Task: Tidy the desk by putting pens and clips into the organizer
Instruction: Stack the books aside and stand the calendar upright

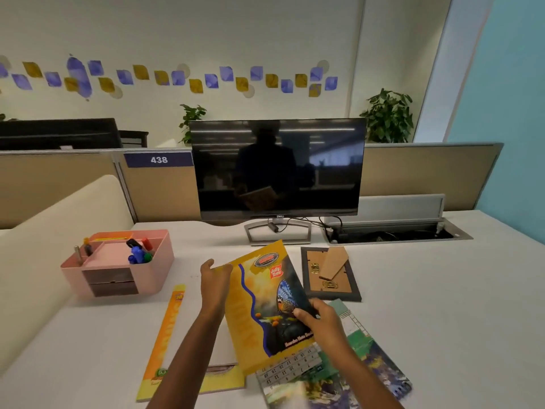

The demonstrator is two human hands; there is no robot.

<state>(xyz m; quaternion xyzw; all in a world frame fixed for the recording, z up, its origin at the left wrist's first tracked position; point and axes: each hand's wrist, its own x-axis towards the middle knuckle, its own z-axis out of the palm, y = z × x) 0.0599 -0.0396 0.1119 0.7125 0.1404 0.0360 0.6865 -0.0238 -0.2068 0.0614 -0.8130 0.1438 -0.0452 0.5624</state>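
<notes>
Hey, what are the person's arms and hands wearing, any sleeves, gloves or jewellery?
The left forearm and right forearm are bare down to the frame's bottom edge, with no sleeves in view. The left hand and right hand wear no gloves, and I can make out no watch, bracelet or ring.

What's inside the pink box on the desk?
The pink organizer holds coloured markers in one compartment and a silver pen in another. Its dark front drawers are shut, so their contents are hidden.

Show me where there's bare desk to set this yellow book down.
Widest bare desk lies right of the picture frame and calendar. A smaller patch sits between organizer and monitor stand. Front centre, from yellow strip to calendar, is crowded.
</notes>
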